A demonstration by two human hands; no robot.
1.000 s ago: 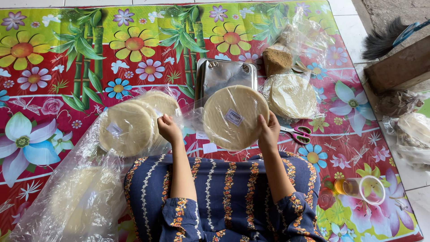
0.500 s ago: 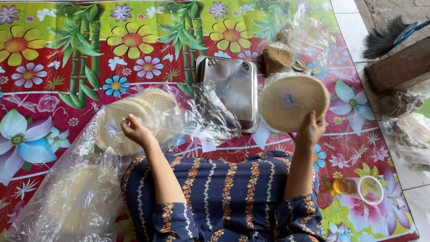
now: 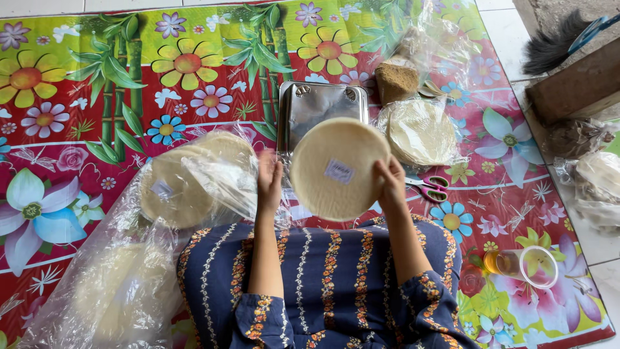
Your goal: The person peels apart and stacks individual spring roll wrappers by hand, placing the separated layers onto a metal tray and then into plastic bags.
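Gripping a stack of round pale wafer sheets (image 3: 337,169) by its right edge, the right hand (image 3: 391,184) holds it up over the lap, in front of a shiny metal tray (image 3: 310,106) that lies on the flowered mat (image 3: 77,97). Just beside the stack's left edge, the left hand (image 3: 269,179) is raised with fingers spread, closed on nothing. A clear bag of similar rounds (image 3: 187,181) lies at the left, red-handled scissors (image 3: 429,186) at the right.
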